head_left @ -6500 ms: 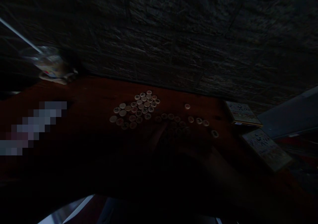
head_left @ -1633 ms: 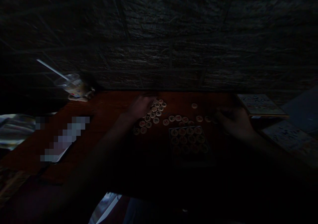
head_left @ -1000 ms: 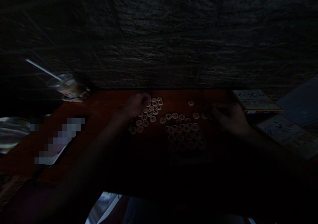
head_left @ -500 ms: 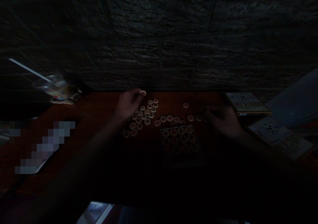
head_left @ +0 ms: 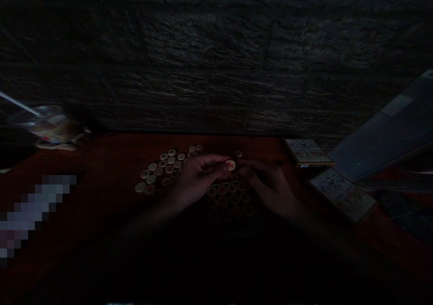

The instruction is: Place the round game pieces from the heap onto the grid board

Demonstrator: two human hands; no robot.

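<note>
Three rows of discs (head_left: 234,199) nearest; just beyond, left hand (head_left: 195,177) pinches red-marked disc (head_left: 230,165) between thumb and fingers; right hand (head_left: 273,187) just beside it, can't tell whether fingertips meet; loose discs (head_left: 163,164) spread left; stone wall (head_left: 223,57) behind.

Dim, café-like nook — stone-block wall (head_left: 230,48), wooden table (head_left: 113,165), cup (head_left: 54,125) with straw (head_left: 19,103).

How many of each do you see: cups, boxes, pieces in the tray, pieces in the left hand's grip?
Cup: 1
Boxes: 2
Pieces showing in the tray: 12
Piece in the left hand: 1
Total: 16
</note>
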